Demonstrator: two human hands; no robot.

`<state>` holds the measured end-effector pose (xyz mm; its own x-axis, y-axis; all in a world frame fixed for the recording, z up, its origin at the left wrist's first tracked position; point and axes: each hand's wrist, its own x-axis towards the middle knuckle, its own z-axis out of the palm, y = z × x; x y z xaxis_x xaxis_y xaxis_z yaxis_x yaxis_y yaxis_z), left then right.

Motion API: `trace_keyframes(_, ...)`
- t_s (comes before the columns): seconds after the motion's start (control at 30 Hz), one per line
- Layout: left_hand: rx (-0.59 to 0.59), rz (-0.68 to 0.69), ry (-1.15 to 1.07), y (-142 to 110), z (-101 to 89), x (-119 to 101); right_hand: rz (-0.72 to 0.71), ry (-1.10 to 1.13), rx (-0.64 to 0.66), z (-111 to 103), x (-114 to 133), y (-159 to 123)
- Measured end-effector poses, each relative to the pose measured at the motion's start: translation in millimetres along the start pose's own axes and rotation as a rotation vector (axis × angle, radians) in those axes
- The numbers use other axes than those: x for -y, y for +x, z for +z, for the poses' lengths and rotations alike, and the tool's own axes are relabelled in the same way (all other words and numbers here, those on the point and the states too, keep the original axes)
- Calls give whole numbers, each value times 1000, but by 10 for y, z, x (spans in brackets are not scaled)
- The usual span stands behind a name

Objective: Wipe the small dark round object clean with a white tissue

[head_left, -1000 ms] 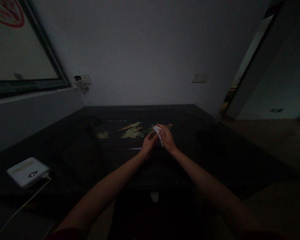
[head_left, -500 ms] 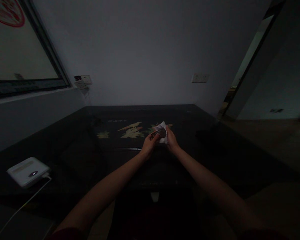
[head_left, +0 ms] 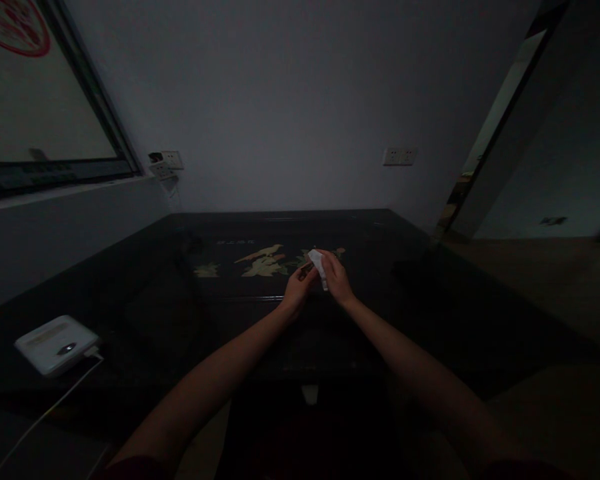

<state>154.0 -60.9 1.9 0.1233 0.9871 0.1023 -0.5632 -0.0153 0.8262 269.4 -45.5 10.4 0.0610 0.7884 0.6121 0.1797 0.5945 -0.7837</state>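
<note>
So we've got a white tissue bunched between our two hands, out over the middle of a big dark table. Our right hand has it gripped, palm turned inward, with one end of the tissue poking out below the fingers. Our left hand is curled around a small dark thing, and the tissue folds over its right side. Only a bit of that thing shows, so we honestly can't tell what it is. Both hands are close together, but we can't make out if the fingertips actually touch.

Just past our hands, the tabletop has a pale bird picture with leaves and flowers around it, plus a little line of writing that's too small to read. Over on our left, well apart from our hands, a white box sits near the table edge with a white cable plugged into it.

Behind the table there's a plain wall with a double socket on the right and another socket near the left corner, by the window. It's all pretty dim in here.
</note>
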Motion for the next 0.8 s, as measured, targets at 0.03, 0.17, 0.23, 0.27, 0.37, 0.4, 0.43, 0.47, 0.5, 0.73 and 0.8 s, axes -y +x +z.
trace_keyframes(0.03,-1,-6,3,2,-2,3,77,72,-24,6,-61,19)
trace_keyframes(0.17,-20,-22,12,1,5,8,326,315,-116,29,-252,62)
trace_keyframes(0.23,-11,-20,7,0,12,7,398,399,-119,38,-289,63)
trace_keyframes(0.27,-7,-17,5,1,13,7,407,412,-115,40,-292,62)
trace_keyframes(0.37,-17,-11,12,15,0,17,308,318,-92,28,-246,53)
trace_keyframes(0.4,-21,-11,13,22,-7,23,245,258,-77,18,-215,47)
trace_keyframes(0.43,-20,-10,11,29,-15,29,179,197,-53,7,-177,40)
trace_keyframes(0.47,-13,-8,7,35,-22,35,116,139,-26,-5,-134,30)
trace_keyframes(0.5,-3,-4,1,39,-27,39,63,83,3,-17,-88,18)
trace_keyframes(0.73,-4,6,19,25,-20,28,-196,-172,91,-38,123,-42)
trace_keyframes(0.8,8,1,-1,28,-25,32,-138,-129,63,-27,78,-25)
